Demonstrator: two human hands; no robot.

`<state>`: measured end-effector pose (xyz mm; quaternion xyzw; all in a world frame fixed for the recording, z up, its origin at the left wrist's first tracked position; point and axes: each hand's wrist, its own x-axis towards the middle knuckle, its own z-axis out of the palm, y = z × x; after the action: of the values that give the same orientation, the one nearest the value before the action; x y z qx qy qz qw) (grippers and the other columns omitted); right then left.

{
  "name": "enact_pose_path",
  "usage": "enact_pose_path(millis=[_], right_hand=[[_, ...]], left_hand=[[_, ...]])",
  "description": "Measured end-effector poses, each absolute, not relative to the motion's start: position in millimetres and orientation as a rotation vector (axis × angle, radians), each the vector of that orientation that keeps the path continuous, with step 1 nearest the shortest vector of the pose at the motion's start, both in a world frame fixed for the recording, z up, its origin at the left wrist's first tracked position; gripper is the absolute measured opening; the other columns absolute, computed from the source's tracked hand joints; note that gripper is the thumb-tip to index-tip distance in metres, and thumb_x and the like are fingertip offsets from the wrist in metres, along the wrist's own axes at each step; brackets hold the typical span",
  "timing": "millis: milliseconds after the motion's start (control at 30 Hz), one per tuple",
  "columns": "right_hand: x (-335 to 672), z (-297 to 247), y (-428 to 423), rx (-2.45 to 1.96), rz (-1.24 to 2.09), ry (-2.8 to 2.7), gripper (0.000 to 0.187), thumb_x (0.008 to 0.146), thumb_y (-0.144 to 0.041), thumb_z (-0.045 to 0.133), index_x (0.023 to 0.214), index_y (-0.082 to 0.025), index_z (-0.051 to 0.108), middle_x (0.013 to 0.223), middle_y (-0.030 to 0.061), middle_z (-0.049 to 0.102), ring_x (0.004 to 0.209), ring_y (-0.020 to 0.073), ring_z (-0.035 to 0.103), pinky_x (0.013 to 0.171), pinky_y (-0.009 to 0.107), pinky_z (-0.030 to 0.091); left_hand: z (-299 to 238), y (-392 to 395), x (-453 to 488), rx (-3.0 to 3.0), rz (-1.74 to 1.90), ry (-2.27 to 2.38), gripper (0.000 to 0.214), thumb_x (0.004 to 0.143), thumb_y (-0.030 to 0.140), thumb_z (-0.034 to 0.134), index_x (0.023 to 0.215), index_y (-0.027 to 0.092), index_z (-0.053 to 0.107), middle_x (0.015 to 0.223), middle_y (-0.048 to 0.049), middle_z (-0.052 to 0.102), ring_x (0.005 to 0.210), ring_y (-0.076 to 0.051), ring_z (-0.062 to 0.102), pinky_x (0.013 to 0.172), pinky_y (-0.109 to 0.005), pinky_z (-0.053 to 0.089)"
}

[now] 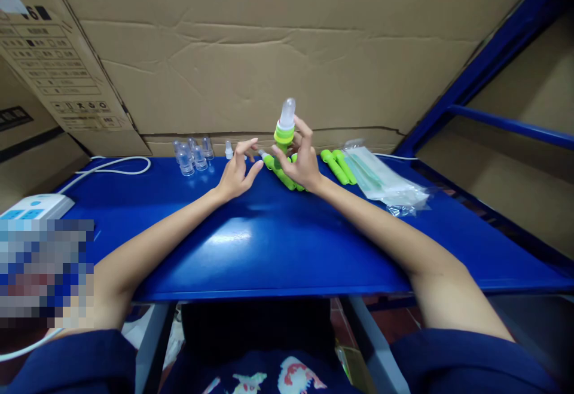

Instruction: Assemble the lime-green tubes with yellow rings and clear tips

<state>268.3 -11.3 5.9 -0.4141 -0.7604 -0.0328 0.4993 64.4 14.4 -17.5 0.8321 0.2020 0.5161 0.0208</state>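
My right hand [305, 158] grips a lime-green stick [283, 136] with a white collar and a clear domed tip, held upright above the table. To its left, my left hand [240, 170] has its fingers apart and holds nothing. Several lime-green sticks [282, 176] lie on the table behind and below my right hand, which partly covers them. A small white-and-clear piece [228, 150] stands just behind my left hand. Farther left, several clear domed caps [187, 162] stand in a cluster.
Two lime-green handles [338, 167] lie right of my right hand, beside a clear plastic bag [385, 182] with pale items inside. A white power strip [40, 204] and its cable sit at the left. Cardboard [269, 53] walls the back of the blue table [278, 250].
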Motion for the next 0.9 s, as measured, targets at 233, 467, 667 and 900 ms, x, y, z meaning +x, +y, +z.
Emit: enact_pose_path(millis=[233, 467, 667, 900], right_hand=[[286, 34, -14, -1.300, -0.124, -1.849, 0.075, 0.101, -0.043, 0.041, 0.162, -0.024, 0.001, 0.129, 0.0136, 0.063, 0.090, 0.0232, 0.072, 0.080, 0.039, 0.061], [292, 29, 0, -1.256, -0.085, -1.932, 0.080, 0.101, -0.049, 0.042, 0.161, -0.022, -0.002, 0.131, 0.0166, 0.061, 0.086, 0.0223, 0.071, 0.078, 0.038, 0.061], [293, 28, 1, -1.198, -0.122, -2.008, 0.079, 0.098, -0.050, 0.046, 0.160, -0.020, 0.009, 0.125, 0.0145, 0.063, 0.082, 0.0229, 0.069, 0.075, 0.037, 0.057], [305, 41, 4, -1.446, -0.090, -2.113, 0.068, 0.085, -0.033, 0.058, 0.147, -0.014, 0.038, 0.080, 0.0058, 0.068, 0.068, 0.0243, 0.064, 0.069, 0.035, 0.052]], left_hand=[[-26, 32, 49, 2.496, 1.399, 0.983, 0.040, 0.100, 0.036, 0.045, 0.137, 0.021, 0.038, 0.120, -0.0115, 0.056, 0.088, -0.017, 0.061, 0.090, -0.038, 0.053], [-28, 31, 41, 2.765, 0.576, 1.198, 0.028, 0.097, 0.028, 0.046, 0.119, 0.019, 0.061, 0.126, -0.0114, 0.062, 0.120, -0.030, 0.058, 0.102, -0.050, 0.047], [-26, 25, 44, 2.905, 0.482, 1.174, 0.033, 0.100, 0.026, 0.040, 0.122, 0.017, 0.062, 0.127, -0.0113, 0.063, 0.120, -0.029, 0.057, 0.100, -0.046, 0.046], [-25, 26, 44, 2.950, 0.436, 1.166, 0.035, 0.101, 0.027, 0.038, 0.125, 0.016, 0.062, 0.128, -0.0117, 0.062, 0.119, -0.029, 0.056, 0.099, -0.043, 0.046]])
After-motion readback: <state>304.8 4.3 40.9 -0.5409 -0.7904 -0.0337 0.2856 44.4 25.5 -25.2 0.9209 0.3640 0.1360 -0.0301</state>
